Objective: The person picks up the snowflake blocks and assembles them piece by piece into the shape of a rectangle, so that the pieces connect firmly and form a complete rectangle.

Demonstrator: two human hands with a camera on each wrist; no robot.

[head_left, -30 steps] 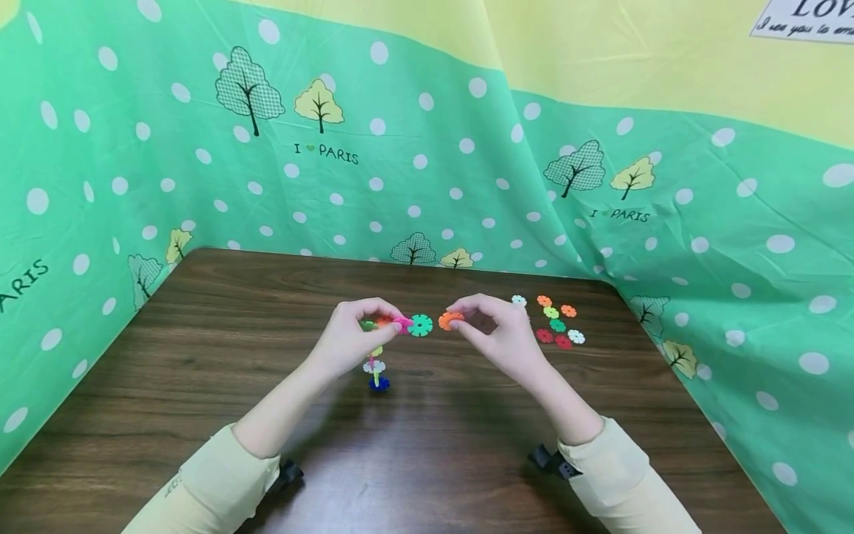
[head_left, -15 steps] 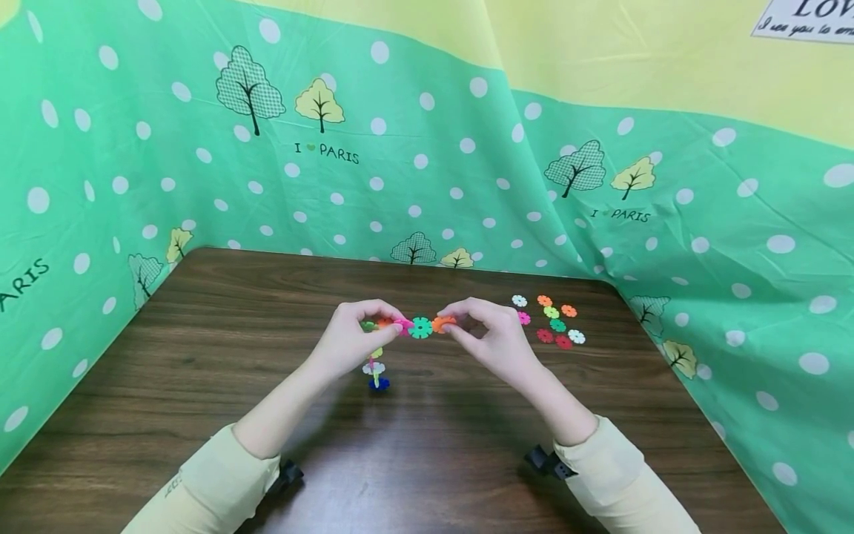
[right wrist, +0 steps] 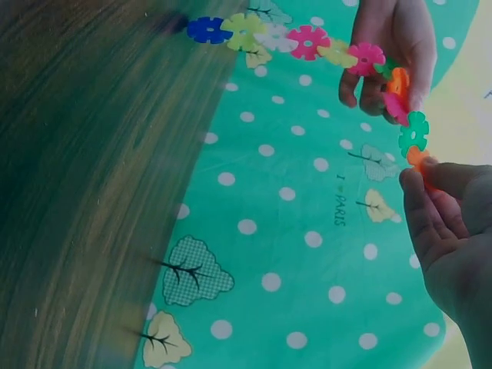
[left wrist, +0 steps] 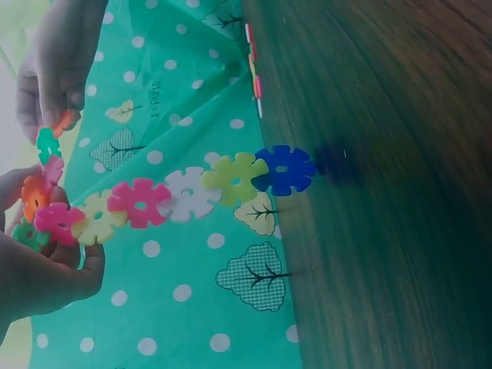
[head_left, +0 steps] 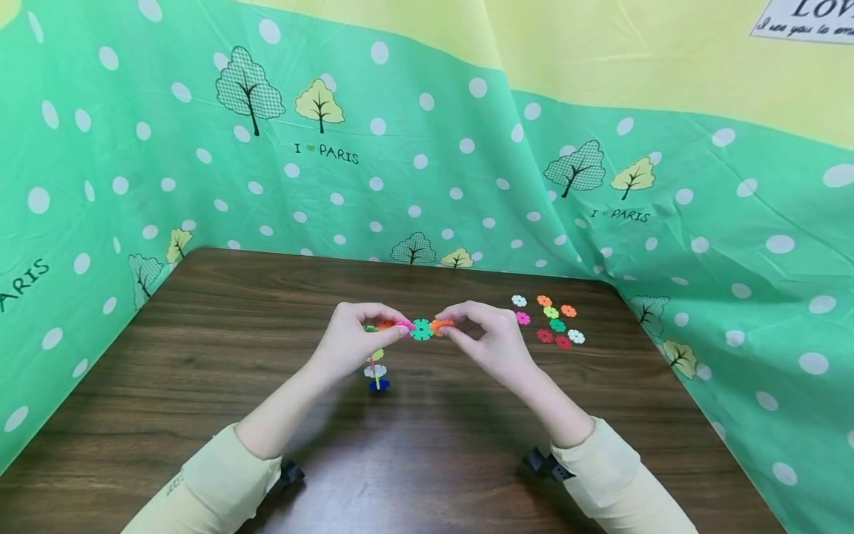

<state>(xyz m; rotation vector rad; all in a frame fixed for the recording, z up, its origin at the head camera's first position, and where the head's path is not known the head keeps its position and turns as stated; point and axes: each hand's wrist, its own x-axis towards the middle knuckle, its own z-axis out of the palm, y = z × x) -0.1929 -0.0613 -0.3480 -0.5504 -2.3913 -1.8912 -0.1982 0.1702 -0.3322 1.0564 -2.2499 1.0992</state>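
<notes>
Desk (head_left: 200, 371): below both grips. Left grip (head_left: 347, 337): pinching the flower-disc chain (left wrist: 154, 201) at a pink disc (head_left: 405, 325); blue end hangs beneath. Right grip (head_left: 494, 337): pinching the chain's orange end disc (head_left: 441, 324). Green disc (head_left: 417, 331): between both grips, exposed.

A multicoloured chain of notched, flower-shaped discs (left wrist: 125, 197) runs down to a blue disc (left wrist: 284, 182); in the head view its upper end points to three o'clock, where a green disc (right wrist: 416, 124) touches a tilted orange disc (right wrist: 416, 156)
</notes>
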